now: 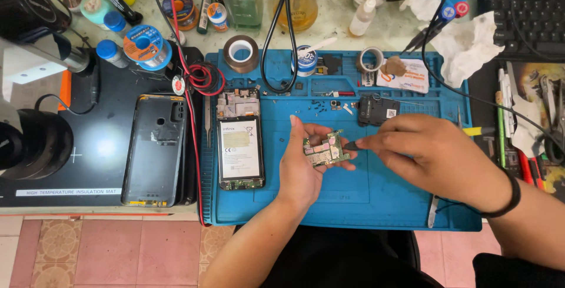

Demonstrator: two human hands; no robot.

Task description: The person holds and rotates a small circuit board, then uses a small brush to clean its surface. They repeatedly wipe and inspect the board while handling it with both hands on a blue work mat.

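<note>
A: Biggest first. What's on the bench (353, 26)?

B: Blue work mat (365, 200) covers the middle. A black mat (100, 147) sits left of it, edges touching, with a black microscope (26, 76) over its far left part.

A: On the black mat?

B: A dark phone back cover (154, 150), lying flat, inside face up. Red wire (191, 117) runs down between it and the blue mat.

A: Blue mat, left part?

B: Opened phone (240, 138), flat, battery showing, well apart from the hands.

A: Hands now.

B: Right hand (435, 155) comes in from the right, black band on the wrist. Its grip is closed on a thin black tool (353, 145), tip pointing left at the circuit board (325, 150).

A: Left hand?

B: Left hand (303, 161), palm up, grip closed around the circuit board, thumb and fingertips on its edges. The board is held above the mat's centre, tilted, just right of the opened phone.

A: Tool touching the board?

B: Tip is at the board's right edge; contact can't be told.

A: Smaller stuff?

B: Black phone part (376, 110) behind the right hand. Brown tape roll (241, 54) at the mat's back edge. White tissue (468, 44) back right, beside a keyboard (524, 17).
</note>
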